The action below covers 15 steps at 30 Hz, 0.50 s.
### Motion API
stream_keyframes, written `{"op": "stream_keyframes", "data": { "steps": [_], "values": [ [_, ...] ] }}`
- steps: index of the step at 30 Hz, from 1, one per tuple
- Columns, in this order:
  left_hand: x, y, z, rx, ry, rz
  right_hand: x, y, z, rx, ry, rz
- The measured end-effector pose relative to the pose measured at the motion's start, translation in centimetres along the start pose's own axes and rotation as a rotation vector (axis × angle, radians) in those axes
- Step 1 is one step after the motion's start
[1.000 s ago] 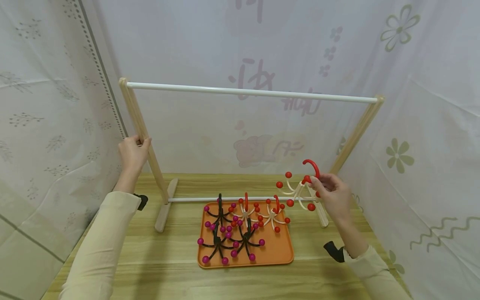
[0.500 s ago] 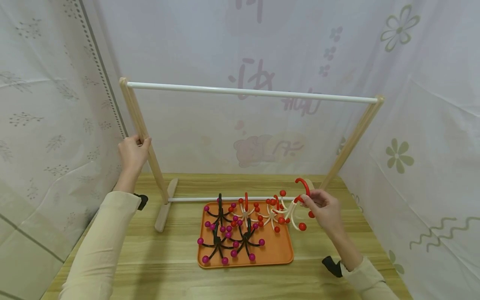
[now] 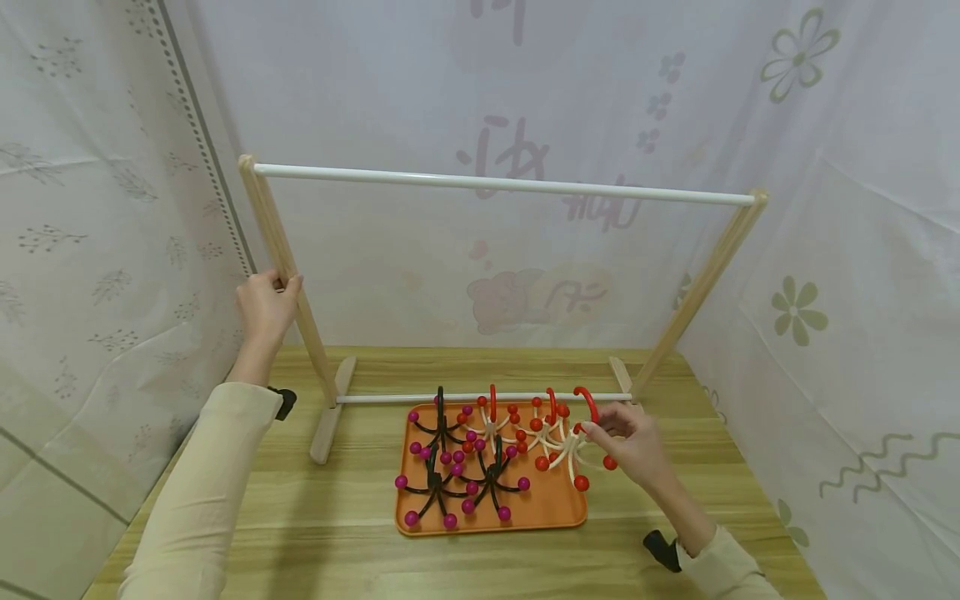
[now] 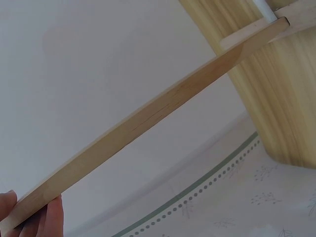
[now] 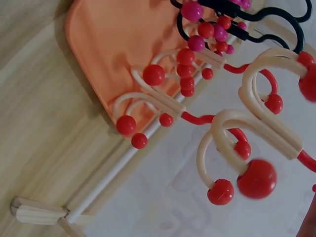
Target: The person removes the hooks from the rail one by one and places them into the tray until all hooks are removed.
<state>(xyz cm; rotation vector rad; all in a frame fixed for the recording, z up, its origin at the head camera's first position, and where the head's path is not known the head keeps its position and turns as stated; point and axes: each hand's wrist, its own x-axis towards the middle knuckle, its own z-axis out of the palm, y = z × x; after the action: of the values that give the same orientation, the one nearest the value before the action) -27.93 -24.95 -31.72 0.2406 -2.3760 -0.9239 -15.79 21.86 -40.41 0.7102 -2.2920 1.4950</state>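
My right hand (image 3: pixel 633 442) pinches a cream multi-armed hook (image 3: pixel 573 447) with red ball tips and a curved red top, just above the tray's right side. In the right wrist view its cream arms (image 5: pixel 261 118) loom close. Two similar cream hooks, a left one (image 3: pixel 491 427) and a right one (image 3: pixel 545 432), sit at the back of an orange tray (image 3: pixel 558 510). Beside them are several black hooks (image 3: pixel 435 482) with magenta balls. My left hand (image 3: pixel 266 308) grips the left wooden post (image 3: pixel 311 346) of a rack; the left wrist view shows fingers (image 4: pixel 57 212) around that post.
The rack's white top rod (image 3: pixel 495 182) spans above the tray, and its lower rod (image 3: pixel 382 399) runs along the tray's back edge. A right post (image 3: pixel 701 287) leans at the far right. Patterned cloth (image 3: pixel 847 250) surrounds the wooden table (image 3: pixel 337 542).
My right hand has carried the cream hook down and to the left, from beside the right post to over the tray's right side. My left hand stays on the post.
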Motion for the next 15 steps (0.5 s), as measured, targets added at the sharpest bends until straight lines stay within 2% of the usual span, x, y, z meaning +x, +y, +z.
{"op": "stream_keyframes", "data": {
  "steps": [4, 11, 15],
  "values": [
    [0.0, 0.0, 0.0, 0.0, 0.003, -0.001, -0.3, -0.5, 0.5, -0.042, -0.019, -0.018],
    [0.0, 0.0, 0.0, 0.006, -0.001, 0.0, -1.1, 0.2, 1.4, 0.003, -0.083, -0.024],
    [0.1, 0.0, 0.0, 0.006, -0.004, 0.001, -1.6, 0.6, 2.0, -0.015, -0.086, -0.042]
  ]
}}
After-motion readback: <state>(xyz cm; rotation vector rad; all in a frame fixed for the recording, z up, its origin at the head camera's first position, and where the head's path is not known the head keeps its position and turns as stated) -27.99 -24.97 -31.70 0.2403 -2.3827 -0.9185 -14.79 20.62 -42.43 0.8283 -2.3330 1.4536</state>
